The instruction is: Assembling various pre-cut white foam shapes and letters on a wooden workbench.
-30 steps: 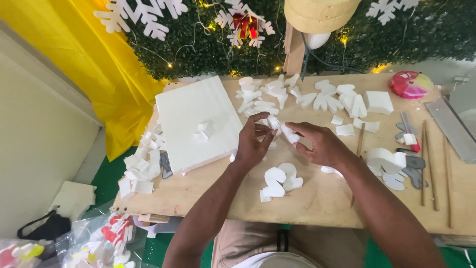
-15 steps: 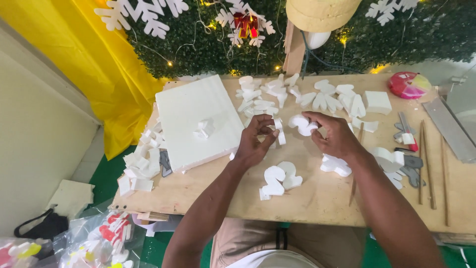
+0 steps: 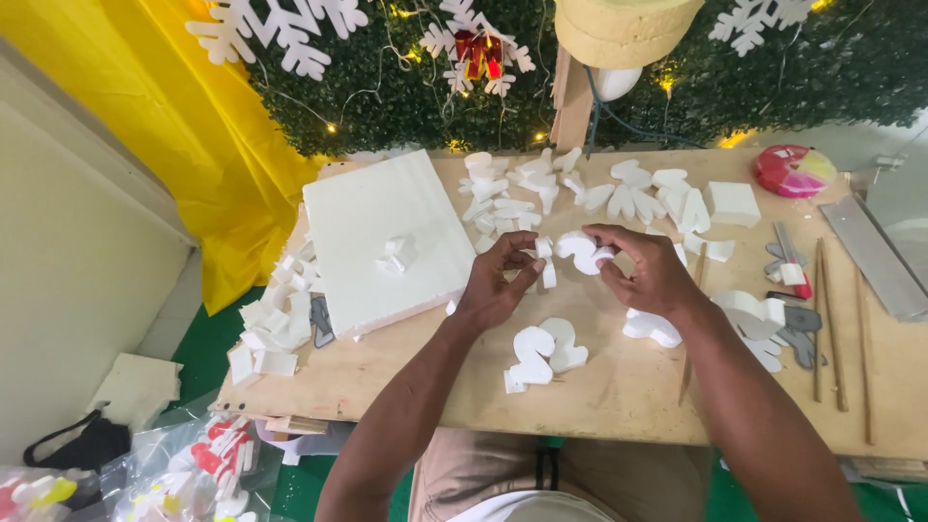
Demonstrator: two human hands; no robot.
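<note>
Change: both hands have lifted slightly and drawn together since half a second ago; the right hand now holds the cut-out nearer the left.
Right hand [image 3: 646, 271]: fingertips pinching a curved white foam cut-out [image 3: 583, 249] above the wooden table [image 3: 619, 387].
Left hand [image 3: 501, 285]: fingers pinched on a small foam strip [image 3: 546, 263], just beside the cut-out.
Nearby: foam shapes [image 3: 543, 350] below the hands; white foam slab [image 3: 382, 242] to the left.

One head cam only, on your head, looking steeply down and forward at the wooden table [image 3: 619, 387]. Close view; your forearms enter from bottom, green hedge wall [image 3: 822, 68] at the top.
</note>
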